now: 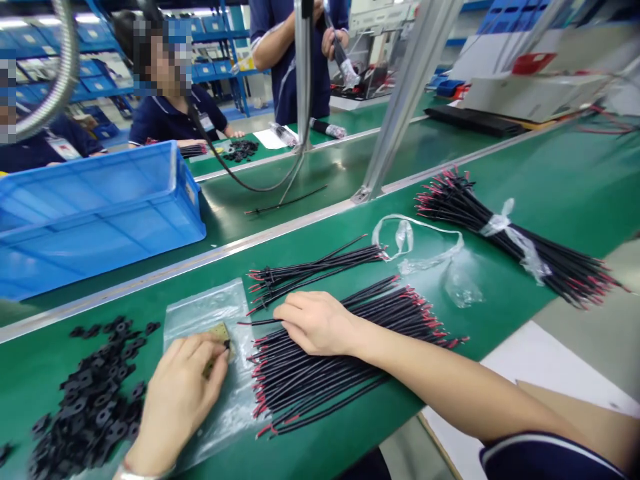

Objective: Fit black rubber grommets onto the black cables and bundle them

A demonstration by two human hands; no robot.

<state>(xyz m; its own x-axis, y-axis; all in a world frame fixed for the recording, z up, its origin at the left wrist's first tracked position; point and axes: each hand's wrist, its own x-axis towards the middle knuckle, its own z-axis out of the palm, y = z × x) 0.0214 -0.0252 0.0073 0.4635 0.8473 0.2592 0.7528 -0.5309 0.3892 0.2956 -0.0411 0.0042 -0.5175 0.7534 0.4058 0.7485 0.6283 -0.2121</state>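
Note:
My left hand (pixel 183 387) is closed in a pinch on a small black plastic part (pixel 227 345), over a yellowish perforated piece (pixel 220 329) that is partly hidden by my fingers. Beneath it lies a clear plastic bag (pixel 200 308). My right hand (pixel 317 323) is closed on a black cable (pixel 260 323), whose red end points left toward the bag. Under that hand and forearm spreads a row of black cables (pixel 320 380) with red ends. Just beyond is a smaller group of similar cables (pixel 325 262), some with black pieces near their left ends.
Loose black plastic parts (pixel 90 400) are heaped at the left. A tied cable bundle (pixel 540 250) lies right, beside crumpled clear plastic (pixel 463 280). A blue bin (pixel 100 220) and metal posts (pixel 400 107) stand along the bench's far side. Co-workers (pixel 170 107) are across the bench.

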